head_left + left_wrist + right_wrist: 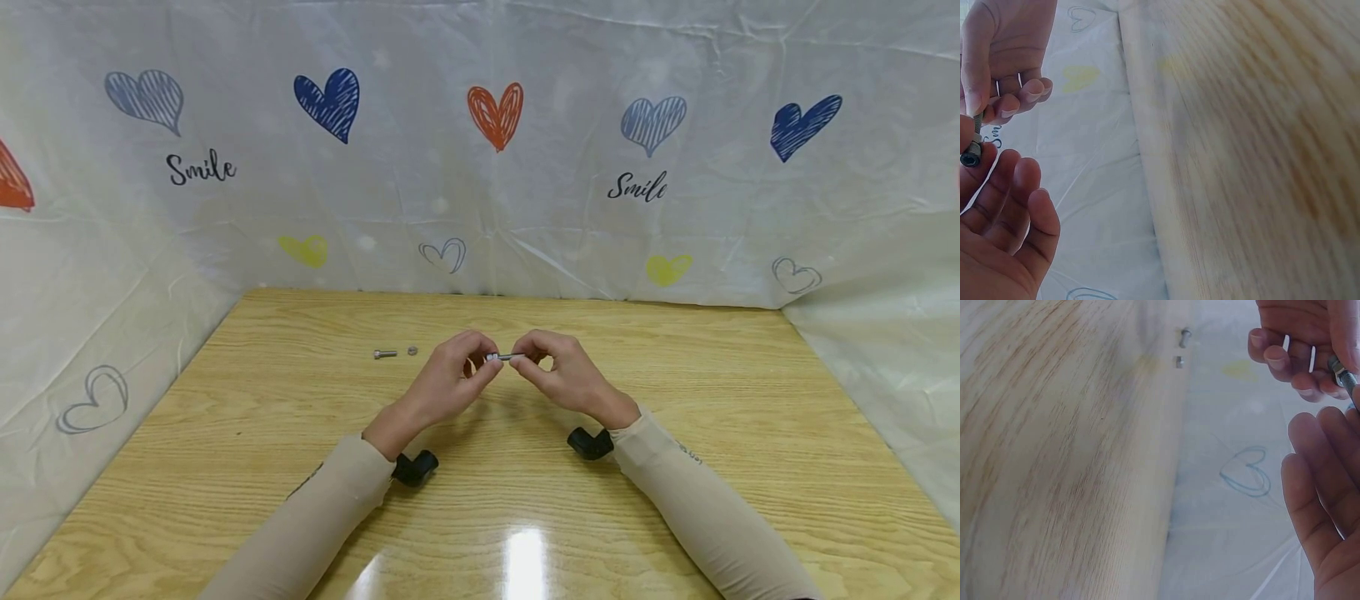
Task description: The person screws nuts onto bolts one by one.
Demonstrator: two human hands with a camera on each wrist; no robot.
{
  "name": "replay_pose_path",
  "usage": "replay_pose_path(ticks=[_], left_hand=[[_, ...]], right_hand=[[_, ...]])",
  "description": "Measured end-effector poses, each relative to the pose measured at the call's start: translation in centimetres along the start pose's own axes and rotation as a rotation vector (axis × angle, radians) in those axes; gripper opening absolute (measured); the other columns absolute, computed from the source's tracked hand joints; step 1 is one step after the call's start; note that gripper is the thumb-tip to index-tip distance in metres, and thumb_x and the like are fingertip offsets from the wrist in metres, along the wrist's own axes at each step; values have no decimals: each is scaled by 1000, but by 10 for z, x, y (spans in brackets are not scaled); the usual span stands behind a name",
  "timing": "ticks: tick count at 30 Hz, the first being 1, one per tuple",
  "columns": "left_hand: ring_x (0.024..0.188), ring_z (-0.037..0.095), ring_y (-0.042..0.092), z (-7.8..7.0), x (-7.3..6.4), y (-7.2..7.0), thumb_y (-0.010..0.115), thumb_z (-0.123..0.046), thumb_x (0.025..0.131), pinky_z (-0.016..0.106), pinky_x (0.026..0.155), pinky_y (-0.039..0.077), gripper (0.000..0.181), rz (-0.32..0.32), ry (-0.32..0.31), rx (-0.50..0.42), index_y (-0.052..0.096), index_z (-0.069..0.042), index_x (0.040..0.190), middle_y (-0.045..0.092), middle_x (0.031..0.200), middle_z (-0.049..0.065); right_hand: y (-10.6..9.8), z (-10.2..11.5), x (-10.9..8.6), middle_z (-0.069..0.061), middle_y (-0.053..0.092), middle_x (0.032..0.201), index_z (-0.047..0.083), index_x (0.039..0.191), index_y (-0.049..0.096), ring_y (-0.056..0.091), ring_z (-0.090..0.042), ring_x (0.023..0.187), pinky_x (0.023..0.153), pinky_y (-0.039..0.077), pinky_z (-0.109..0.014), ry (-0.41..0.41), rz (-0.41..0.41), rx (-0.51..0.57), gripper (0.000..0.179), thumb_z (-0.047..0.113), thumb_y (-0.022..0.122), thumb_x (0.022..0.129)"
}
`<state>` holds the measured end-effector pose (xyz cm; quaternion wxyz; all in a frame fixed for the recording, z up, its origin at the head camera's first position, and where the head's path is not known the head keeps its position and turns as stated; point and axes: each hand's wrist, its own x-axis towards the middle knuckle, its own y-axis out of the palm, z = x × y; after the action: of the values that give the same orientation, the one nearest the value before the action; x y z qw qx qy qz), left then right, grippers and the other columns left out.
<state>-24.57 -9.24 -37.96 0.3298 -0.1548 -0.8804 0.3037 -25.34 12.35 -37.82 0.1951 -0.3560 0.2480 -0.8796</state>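
Between the hands lies a silver socket-head bolt (507,357), held roughly level above the table. My left hand (444,382) pinches it at the head end with thumb and forefinger. At the other end, the thumb and forefinger of my right hand (567,372) pinch the threaded shank. The round head with its hex socket faces out in the left wrist view, and a nut (1341,376) sits on the shank close to the head. Fingertips hide part of the threads. The other fingers of both hands are loosely bent, holding nothing.
A second socket-head bolt (386,354) lies on the wooden table (315,500) left of my hands, with a loose nut (412,351) just right of it. A white cloth (555,200) with printed hearts hangs behind the table and along its sides. Black wrist mounts (589,443) sit beneath both forearms.
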Motion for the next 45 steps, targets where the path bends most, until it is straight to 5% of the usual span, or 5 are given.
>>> replay_pose_path(ticks=[17,27,42,45], left_hand=[[77,9,52,0,0,-1,59,-21,97,28,64,47,7,7,-4,6,61,-14,97,57,91,-4],[76,9,51,-1,0,-2,61,-18,96,27,64,46,5,16,-1,27,61,-13,97,57,91,-3],[76,9,51,-3,-1,-2,62,-16,95,27,64,46,5,31,-4,59,60,-12,97,56,91,-3],[76,9,52,-3,-1,-2,62,-16,95,27,64,46,5,27,-9,65,61,-12,97,57,90,-3]], right_hand=[[0,0,0,-6,66,84,8,97,66,58,-8,72,67,49,-32,5,7,-4,12,18,59,97],[0,-3,0,9,62,83,13,95,66,59,-8,71,66,49,-32,35,27,-4,7,18,60,96],[-2,5,2,-9,66,85,3,96,66,61,-19,72,69,50,-39,89,73,2,7,9,62,94],[-2,4,2,-2,65,85,5,95,66,61,-15,73,69,50,-35,63,69,-22,6,9,63,94]])
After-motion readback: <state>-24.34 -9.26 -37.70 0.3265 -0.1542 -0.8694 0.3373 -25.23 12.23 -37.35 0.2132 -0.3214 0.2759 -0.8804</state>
